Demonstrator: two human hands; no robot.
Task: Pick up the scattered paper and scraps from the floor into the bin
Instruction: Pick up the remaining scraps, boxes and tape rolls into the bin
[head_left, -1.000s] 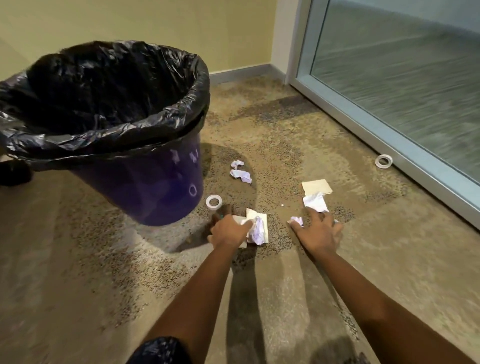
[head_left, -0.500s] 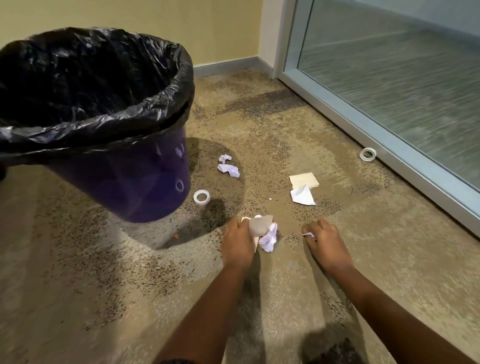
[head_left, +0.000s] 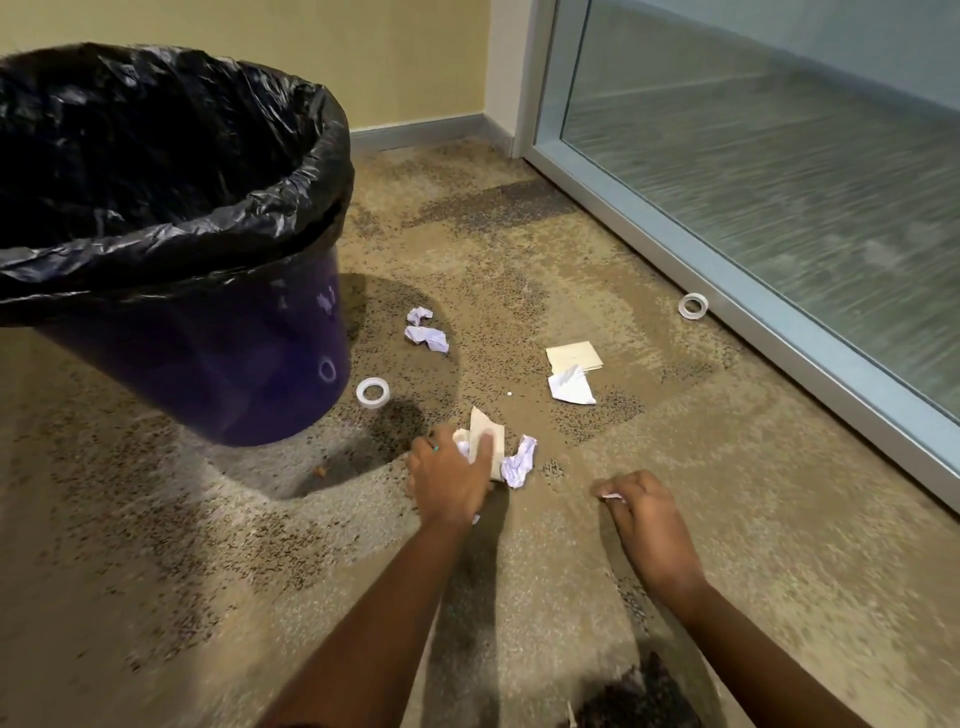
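Note:
A purple bin (head_left: 218, 353) lined with a black bag stands at the left. My left hand (head_left: 449, 478) is shut on a tan card and crumpled white paper (head_left: 485, 436), with a crumpled ball (head_left: 519, 460) hanging at its right side. My right hand (head_left: 644, 512) is curled, pinching a small white scrap (head_left: 612, 496) at the fingertips. Further off on the carpet lie two crumpled balls (head_left: 426, 330), a tan card (head_left: 574, 356) and a white crumpled sheet (head_left: 571, 387).
A tape roll (head_left: 373, 392) lies by the bin's base and another tape roll (head_left: 693, 305) lies against the glass door frame (head_left: 779, 332) at the right. A yellow wall (head_left: 415, 62) with a skirting board closes the back.
Both hands have drawn back toward me from the floor. The left hand has lifted the tan card and crumpled paper. The right hand has left the white sheet, keeping a small scrap.

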